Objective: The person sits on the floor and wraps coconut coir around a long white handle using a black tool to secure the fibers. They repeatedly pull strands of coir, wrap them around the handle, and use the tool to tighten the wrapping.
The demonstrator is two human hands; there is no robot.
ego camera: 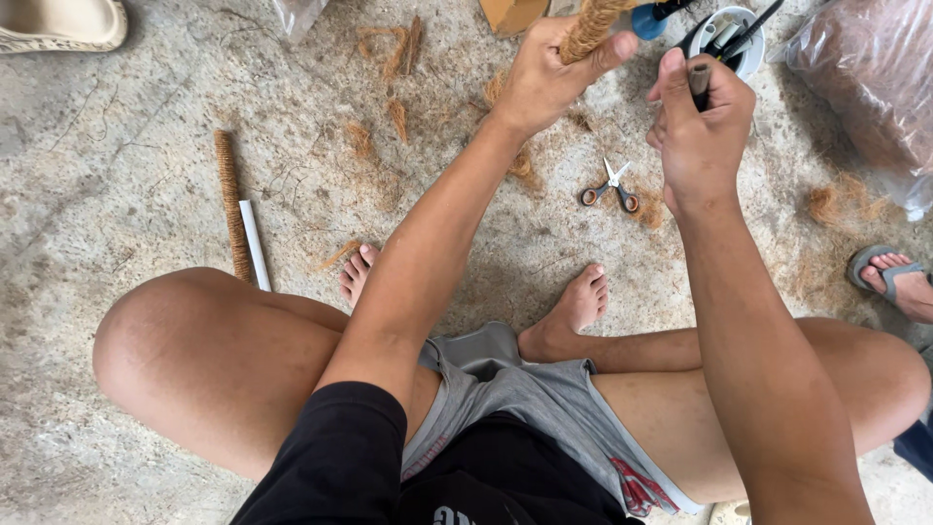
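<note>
Coir-wrapped pole (591, 27), held up near the top edge of view, clasped in the left hand (544, 80) with thumb pressed along the fibre. Right hand (700, 122) fisted just beside it around a dark slim tool (699, 85), type hard to tell. Beyond, a white cup (750, 49) of tools; below on the concrete floor (117, 126), small scissors (610, 187) amid fibre scraps. Further left, a finished wrapped stick (231, 204) beside a bare white tube (255, 243): judged partway, one done, one unwrapped.
</note>
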